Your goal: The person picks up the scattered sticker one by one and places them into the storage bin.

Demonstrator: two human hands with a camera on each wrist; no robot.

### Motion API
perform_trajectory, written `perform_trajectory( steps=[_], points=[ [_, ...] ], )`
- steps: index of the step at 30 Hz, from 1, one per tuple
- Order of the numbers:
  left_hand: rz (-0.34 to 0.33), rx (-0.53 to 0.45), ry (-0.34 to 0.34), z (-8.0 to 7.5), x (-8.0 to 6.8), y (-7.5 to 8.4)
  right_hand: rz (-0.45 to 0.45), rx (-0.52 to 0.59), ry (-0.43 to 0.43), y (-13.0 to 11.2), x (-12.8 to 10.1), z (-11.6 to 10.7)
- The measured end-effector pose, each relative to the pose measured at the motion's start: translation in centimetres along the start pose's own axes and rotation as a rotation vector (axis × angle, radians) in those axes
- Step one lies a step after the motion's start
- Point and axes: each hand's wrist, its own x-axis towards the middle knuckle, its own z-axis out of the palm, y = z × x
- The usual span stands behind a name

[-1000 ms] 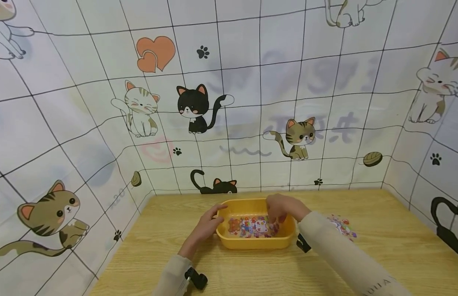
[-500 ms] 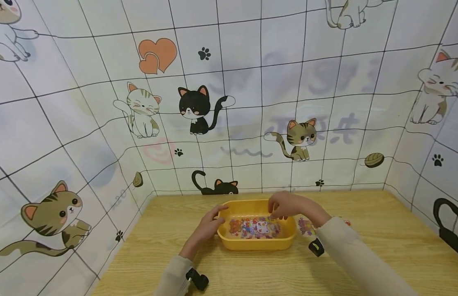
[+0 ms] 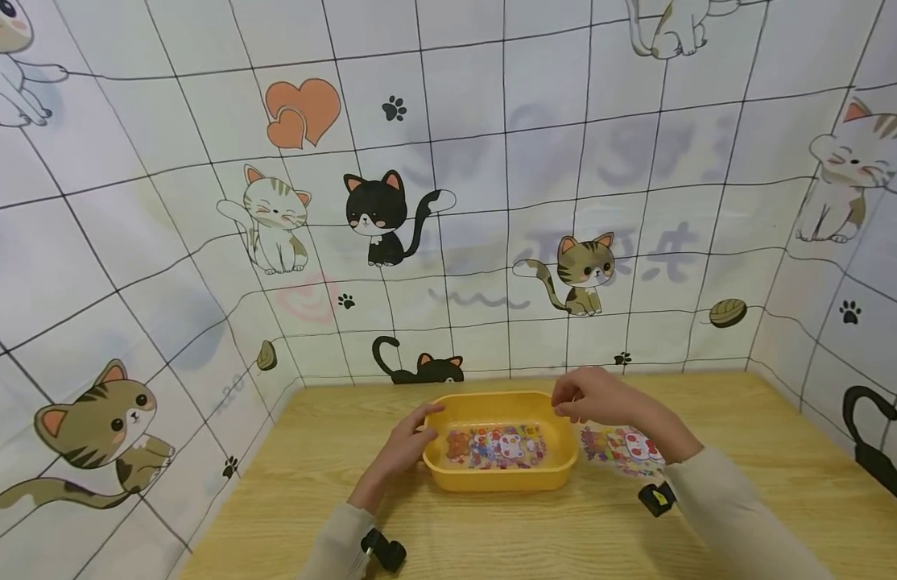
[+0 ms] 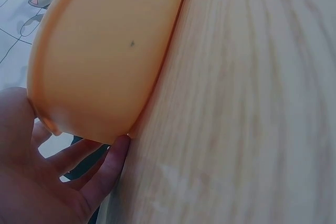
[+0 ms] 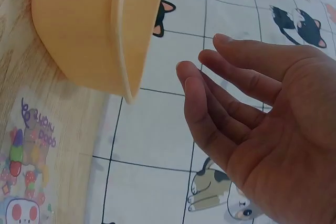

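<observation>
A yellow plastic tub stands on the wooden table, and colourful sticker sheets lie flat inside it. My left hand holds the tub's left end. The thumb lies on the rim, and the fingers lie straight against the orange wall down at the tabletop. My right hand hovers just above the tub's right rim and holds nothing. Its fingers are relaxed and slightly bent. The tub sits to their left in the right wrist view.
More sticker sheets lie on the table right of the tub, also seen as a sheet in the right wrist view. A cat-print cloth wall encloses the table at the back and both sides. Bare wood lies in front of the tub.
My right hand has lifted out of the tub, where its fingers touched the stickers, and has moved up and right to the tub's right rim. The left hand has stayed on the tub.
</observation>
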Motion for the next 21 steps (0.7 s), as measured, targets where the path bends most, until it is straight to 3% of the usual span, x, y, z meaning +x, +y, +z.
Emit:
perform_trajectory(
  steps=[10, 21],
  points=[
    [0.021, -0.044, 0.014, 0.2, 0.0, -0.1, 0.086, 0.079, 0.067, 2.4, -3.0, -0.2],
    [0.018, -0.038, 0.02, 0.2, 0.0, -0.1, 0.115, 0.069, 0.12, 5.2, -6.0, -0.1]
  ],
)
